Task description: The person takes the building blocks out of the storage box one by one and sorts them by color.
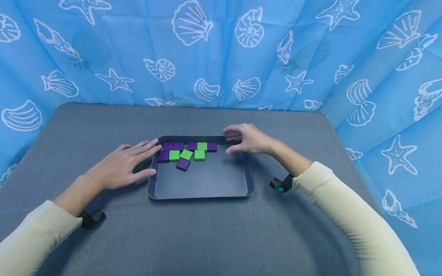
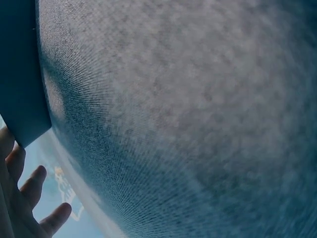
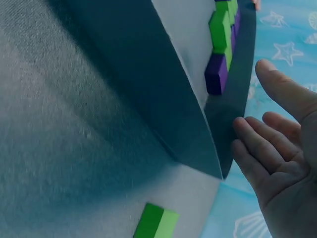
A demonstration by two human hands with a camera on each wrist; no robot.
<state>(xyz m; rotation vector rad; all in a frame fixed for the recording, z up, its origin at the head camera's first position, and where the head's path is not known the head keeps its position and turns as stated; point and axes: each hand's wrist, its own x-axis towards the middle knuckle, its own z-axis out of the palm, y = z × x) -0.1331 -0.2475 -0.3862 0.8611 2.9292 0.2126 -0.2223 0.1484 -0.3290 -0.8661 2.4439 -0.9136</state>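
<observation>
A dark grey tray (image 1: 203, 180) holds several small square blocks, purple and green, bunched toward its back left. One purple block (image 1: 183, 164) lies askew in front, beside a tilted green block (image 1: 186, 154). At the tray's left rim, my left hand (image 1: 126, 163) is spread with straight fingers, the fingertips right at the rim. My right hand (image 1: 250, 138) hovers by the back right corner, fingers gently bent, thumb apart from them and nothing between. In the right wrist view, a loose green block (image 3: 156, 221) lies on the table outside the tray; in the head view it is hidden.
A grey cloth-covered table (image 1: 207, 234) extends round the tray on all sides. Behind it and to the right hangs a blue curtain (image 1: 221, 53) printed with white shells and starfish. Each wrist wears a dark camera band (image 1: 283, 184).
</observation>
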